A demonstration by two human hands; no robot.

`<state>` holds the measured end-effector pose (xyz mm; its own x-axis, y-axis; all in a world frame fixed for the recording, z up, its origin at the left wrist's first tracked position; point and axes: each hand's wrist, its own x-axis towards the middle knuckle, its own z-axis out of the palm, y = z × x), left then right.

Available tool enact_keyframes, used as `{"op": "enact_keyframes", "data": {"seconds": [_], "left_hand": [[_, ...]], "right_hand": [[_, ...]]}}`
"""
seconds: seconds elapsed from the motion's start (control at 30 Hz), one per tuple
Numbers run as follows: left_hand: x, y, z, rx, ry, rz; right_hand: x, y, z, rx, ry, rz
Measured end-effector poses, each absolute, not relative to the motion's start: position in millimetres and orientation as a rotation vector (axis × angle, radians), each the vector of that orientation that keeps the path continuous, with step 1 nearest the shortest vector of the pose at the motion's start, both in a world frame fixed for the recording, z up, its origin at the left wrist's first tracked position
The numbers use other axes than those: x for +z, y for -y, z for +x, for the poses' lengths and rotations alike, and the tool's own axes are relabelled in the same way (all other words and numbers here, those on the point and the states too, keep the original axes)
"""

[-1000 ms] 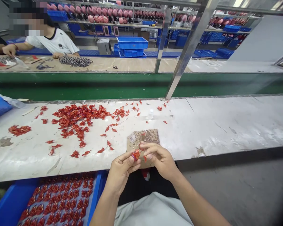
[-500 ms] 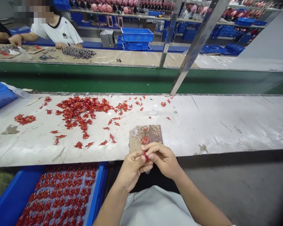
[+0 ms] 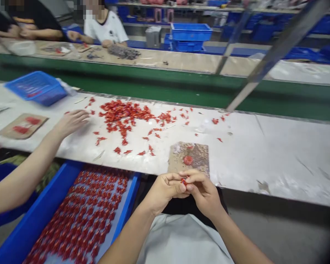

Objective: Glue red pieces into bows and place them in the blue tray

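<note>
- Factory line, head view: a long white worktable [image 3: 277, 154] runs across in front of both hands, with a green conveyor belt [image 3: 159, 88] beyond it and a second bench behind that.
- The left hand [image 3: 165, 190] and right hand [image 3: 205, 190] meet at the near table edge, above the person's lap, with their fingertips pressed together.
- Both hands pinch a small red piece [image 3: 183, 181] between thumbs and forefingers. Only a sliver of it shows, and its shape is too small to tell.
- Just beyond the hands a cardboard square [image 3: 189, 157] lies flat on the table, with a red blob [image 3: 187, 160] on it.
- Farther out and to the left of the hands, a heap of loose red pieces [image 3: 123, 115] is spread over the table, with strays scattered toward the cardboard.
- Below the table edge, left of the left hand, a blue tray [image 3: 128, 205] holds rows of red pieces.
- A co-worker's hand [image 3: 71, 123] rests open on the table at the left edge of the heap, well apart from the person's hands.
- Far left there is a blue basket [image 3: 37, 87] and another cardboard sheet [image 3: 23, 125] with red marks.
- Across the belt, people sit at the far bench, with blue crates [image 3: 191, 32] behind them.
</note>
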<state>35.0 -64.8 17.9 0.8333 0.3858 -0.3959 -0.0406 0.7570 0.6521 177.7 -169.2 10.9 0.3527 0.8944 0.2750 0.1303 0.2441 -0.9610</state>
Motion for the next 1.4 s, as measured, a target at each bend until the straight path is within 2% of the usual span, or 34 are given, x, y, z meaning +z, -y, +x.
{"op": "enact_keyframes", "data": {"seconds": [0.1,0.2,0.33,0.43,0.63,0.93,1.27,1.4], "left_hand": [[22,67,6,0.275,-0.612,0.725],[14,66,-46,0.459,-0.777,0.704],[-22,78,-173,0.983,-1.47,0.6],[-57,98,-281,1.196,-1.898,0.436],[-121,114,-408,1.066,-2.288,0.212],[-188,103,-464,0.895,-2.322,0.2],[-200,106,-461,0.888,-2.32,0.29],[-183,110,-455,0.881,-2.372,0.358]], "right_hand": [[1,164,161,0.836,1.193,-1.259],[-12,154,141,1.034,1.278,-1.319],[-28,144,116,1.163,1.28,-1.351],[-37,142,105,1.244,1.375,-1.418],[-49,136,88,1.246,1.646,-1.439],[-49,137,54,1.224,1.8,-1.381],[-55,129,44,1.339,1.864,-1.343],[-57,128,43,1.353,1.854,-1.33]]}}
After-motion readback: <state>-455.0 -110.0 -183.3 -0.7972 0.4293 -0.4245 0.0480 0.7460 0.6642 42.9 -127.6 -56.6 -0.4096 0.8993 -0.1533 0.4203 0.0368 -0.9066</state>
